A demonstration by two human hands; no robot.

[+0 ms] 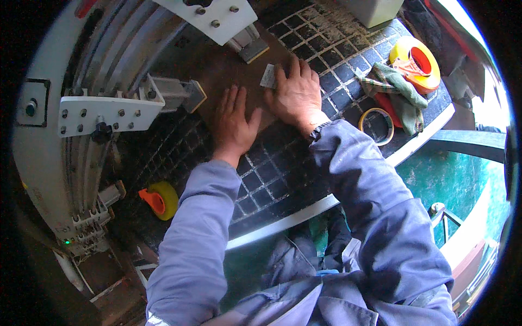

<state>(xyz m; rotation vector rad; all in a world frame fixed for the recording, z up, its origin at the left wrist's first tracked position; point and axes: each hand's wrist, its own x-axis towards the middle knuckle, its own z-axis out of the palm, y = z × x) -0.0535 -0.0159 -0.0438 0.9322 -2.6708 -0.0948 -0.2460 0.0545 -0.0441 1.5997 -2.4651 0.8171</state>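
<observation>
A flat brown board (234, 73) lies on the dark gridded tabletop, its surface in shadow. My left hand (237, 122) rests palm down on the board's near part, with fingers stretched out and thumb apart. To the right, my right hand (298, 93) spreads over the board's right edge, fingers extended and slightly bent. A small white printed label (268, 76) sits beside its thumb and index finger, partly covered by them. Neither hand appears to grip anything.
A machine frame with white bolted brackets (111, 114) and padded blocks (194, 96) stands left and ahead. On the right lie a yellow tape roll (399, 51), a crumpled green cloth (399, 87) and a thin tape ring (389, 133). Another yellow roll (169, 202) is at lower left.
</observation>
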